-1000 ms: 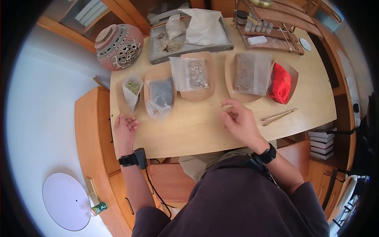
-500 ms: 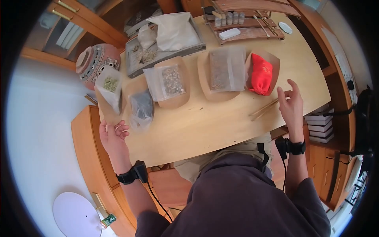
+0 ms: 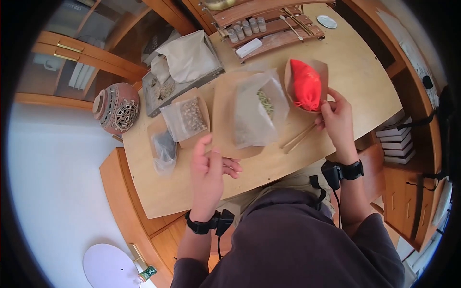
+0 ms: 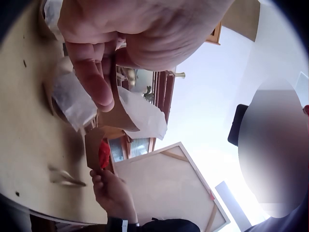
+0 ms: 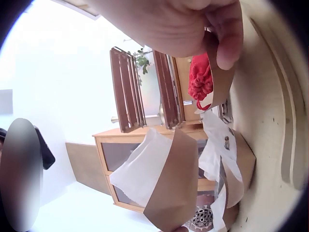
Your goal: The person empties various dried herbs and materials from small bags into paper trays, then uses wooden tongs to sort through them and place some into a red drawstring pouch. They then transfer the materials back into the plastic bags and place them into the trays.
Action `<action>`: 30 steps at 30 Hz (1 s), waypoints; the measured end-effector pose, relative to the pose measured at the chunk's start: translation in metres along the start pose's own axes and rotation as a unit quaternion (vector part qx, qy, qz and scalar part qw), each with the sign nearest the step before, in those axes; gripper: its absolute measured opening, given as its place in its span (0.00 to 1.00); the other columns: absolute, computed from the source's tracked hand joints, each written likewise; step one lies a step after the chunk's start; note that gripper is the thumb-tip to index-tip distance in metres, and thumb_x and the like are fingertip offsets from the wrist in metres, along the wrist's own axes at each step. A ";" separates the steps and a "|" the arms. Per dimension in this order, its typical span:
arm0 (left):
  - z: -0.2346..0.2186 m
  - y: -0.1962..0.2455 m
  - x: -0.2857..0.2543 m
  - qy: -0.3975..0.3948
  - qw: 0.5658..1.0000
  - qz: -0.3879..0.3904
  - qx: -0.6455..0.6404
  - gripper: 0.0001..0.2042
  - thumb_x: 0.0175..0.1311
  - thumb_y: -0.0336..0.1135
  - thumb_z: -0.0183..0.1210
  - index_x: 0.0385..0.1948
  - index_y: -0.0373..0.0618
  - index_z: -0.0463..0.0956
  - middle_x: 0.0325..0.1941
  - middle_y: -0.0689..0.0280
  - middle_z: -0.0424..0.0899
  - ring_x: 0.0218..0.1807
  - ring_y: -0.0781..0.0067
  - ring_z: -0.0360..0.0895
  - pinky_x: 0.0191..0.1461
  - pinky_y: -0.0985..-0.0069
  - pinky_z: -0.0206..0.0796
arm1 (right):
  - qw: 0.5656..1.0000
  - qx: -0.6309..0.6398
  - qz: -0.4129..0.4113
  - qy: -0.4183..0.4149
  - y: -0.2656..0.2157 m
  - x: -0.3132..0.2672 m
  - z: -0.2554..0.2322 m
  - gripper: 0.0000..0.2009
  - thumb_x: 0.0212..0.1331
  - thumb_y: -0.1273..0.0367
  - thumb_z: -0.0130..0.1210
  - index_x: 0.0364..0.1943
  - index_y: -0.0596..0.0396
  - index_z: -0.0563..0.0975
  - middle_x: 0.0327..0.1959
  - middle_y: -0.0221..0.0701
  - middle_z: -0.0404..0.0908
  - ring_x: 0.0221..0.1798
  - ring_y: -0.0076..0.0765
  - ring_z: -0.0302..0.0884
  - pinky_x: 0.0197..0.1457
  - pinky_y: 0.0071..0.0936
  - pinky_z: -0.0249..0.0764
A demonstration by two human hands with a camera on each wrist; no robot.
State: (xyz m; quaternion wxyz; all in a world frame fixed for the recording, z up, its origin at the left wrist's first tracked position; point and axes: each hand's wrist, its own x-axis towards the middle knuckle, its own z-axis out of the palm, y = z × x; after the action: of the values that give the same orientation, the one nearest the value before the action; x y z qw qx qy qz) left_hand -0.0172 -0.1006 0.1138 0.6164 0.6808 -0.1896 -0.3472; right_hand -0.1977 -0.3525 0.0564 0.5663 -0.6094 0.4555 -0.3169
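Observation:
My left hand (image 3: 209, 168) (image 4: 140, 34) pinches the near end of a brown paper tray (image 4: 120, 118) (image 5: 176, 188), which is raised off the table. A translucent bag of green dried herb (image 3: 265, 103) lies in it, over another tray and bag that it largely hides. At the right, my right hand (image 3: 338, 117) (image 5: 169, 24) pinches the edge of a second paper tray (image 3: 321, 71) (image 5: 223, 79). That one contains a red drawstring pouch (image 3: 307, 86) (image 4: 104, 154) (image 5: 200, 79).
Two trays with a bag of brown pieces (image 3: 192, 115) and a dark bag (image 3: 164, 146) sit left. Wooden tweezers (image 3: 298, 138) lie near the front edge. Behind are a grey tray (image 3: 218, 62), a wooden rack (image 3: 288, 29) and a patterned pot (image 3: 117, 108).
My left hand has lifted the herb tray from the far left and brought it right, over the middle. My right hand has moved right and taken hold of the red pouch's tray.

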 end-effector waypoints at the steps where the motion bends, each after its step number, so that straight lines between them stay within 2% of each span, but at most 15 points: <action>1: 0.008 -0.003 0.000 -0.012 1.000 -0.002 0.001 0.16 0.84 0.35 0.47 0.66 0.40 0.65 0.36 0.55 0.87 0.30 0.69 0.86 0.32 0.77 0.77 | 1.000 0.018 -0.007 0.013 -0.003 0.000 -0.008 0.21 0.73 0.75 0.48 0.67 0.68 0.72 0.25 0.36 0.84 0.21 0.26 0.80 0.23 0.23 0.74; 8: 0.069 -0.011 0.016 -0.126 0.992 -0.014 -0.010 0.17 0.85 0.32 0.44 0.69 0.38 0.60 0.39 0.54 0.87 0.32 0.73 0.85 0.32 0.77 0.77 | 0.988 0.054 -0.088 0.113 -0.007 -0.004 -0.085 0.20 0.77 0.73 0.50 0.68 0.66 0.72 0.24 0.29 0.80 0.21 0.18 0.74 0.23 0.18 0.68; 10: 0.088 -0.025 0.029 -0.128 0.992 -0.009 -0.006 0.18 0.85 0.32 0.44 0.70 0.38 0.58 0.39 0.52 0.87 0.32 0.72 0.86 0.32 0.76 0.77 | 0.983 0.046 -0.095 0.147 -0.012 -0.007 -0.100 0.19 0.77 0.73 0.50 0.68 0.66 0.71 0.25 0.28 0.80 0.21 0.17 0.72 0.23 0.17 0.67; 13: 0.114 -0.041 0.050 -0.131 0.991 -0.013 0.009 0.19 0.85 0.32 0.45 0.71 0.39 0.58 0.39 0.52 0.87 0.32 0.71 0.86 0.32 0.76 0.77 | 0.982 0.057 -0.105 0.145 -0.019 -0.016 -0.115 0.19 0.78 0.73 0.50 0.69 0.65 0.71 0.28 0.27 0.84 0.22 0.14 0.72 0.22 0.14 0.64; 18: 0.139 -0.046 0.068 -0.128 0.990 -0.053 0.032 0.21 0.83 0.31 0.48 0.72 0.41 0.56 0.40 0.52 0.88 0.30 0.72 0.85 0.30 0.77 0.75 | 0.987 0.047 -0.110 0.105 -0.035 -0.036 -0.104 0.20 0.79 0.72 0.50 0.70 0.65 0.71 0.28 0.26 0.84 0.21 0.13 0.71 0.22 0.14 0.63; 23: 0.116 -0.041 0.060 -0.154 0.985 -0.071 0.018 0.25 0.81 0.30 0.51 0.74 0.41 0.55 0.43 0.56 0.88 0.30 0.73 0.85 0.31 0.78 0.75 | 0.995 0.035 -0.080 0.040 -0.053 -0.053 -0.073 0.20 0.78 0.75 0.49 0.71 0.62 0.71 0.27 0.25 0.83 0.20 0.13 0.72 0.20 0.14 0.64; 26: 0.083 -0.037 0.041 -0.185 0.982 -0.034 0.008 0.29 0.79 0.28 0.53 0.77 0.43 0.52 0.48 0.56 0.87 0.34 0.72 0.86 0.34 0.78 0.76 | 0.997 0.043 -0.062 -0.016 -0.057 -0.062 -0.047 0.22 0.76 0.77 0.48 0.72 0.61 0.70 0.30 0.27 0.83 0.21 0.15 0.74 0.21 0.15 0.67; 29: 0.050 -0.021 0.010 -0.219 0.974 0.021 -0.059 0.33 0.77 0.26 0.54 0.79 0.45 0.49 0.50 0.56 0.84 0.37 0.73 0.86 0.38 0.78 0.77 | 0.995 0.038 -0.025 -0.087 -0.064 -0.072 -0.013 0.22 0.75 0.77 0.48 0.72 0.61 0.69 0.28 0.26 0.81 0.21 0.16 0.75 0.22 0.16 0.69; 30: 0.039 -0.019 0.000 -0.206 0.976 0.029 -0.068 0.34 0.77 0.27 0.54 0.80 0.45 0.47 0.51 0.56 0.84 0.37 0.73 0.86 0.39 0.78 0.77 | 0.993 0.030 -0.016 -0.113 -0.066 -0.075 -0.002 0.22 0.75 0.77 0.48 0.72 0.62 0.69 0.27 0.25 0.80 0.22 0.16 0.74 0.23 0.17 0.70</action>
State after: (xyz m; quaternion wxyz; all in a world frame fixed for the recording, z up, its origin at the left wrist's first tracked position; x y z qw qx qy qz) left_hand -0.0478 -0.1251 0.0951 0.6190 0.5455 -0.3076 -0.4740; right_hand -0.2151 -0.2888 0.1310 0.6270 -0.6312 0.3691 -0.2686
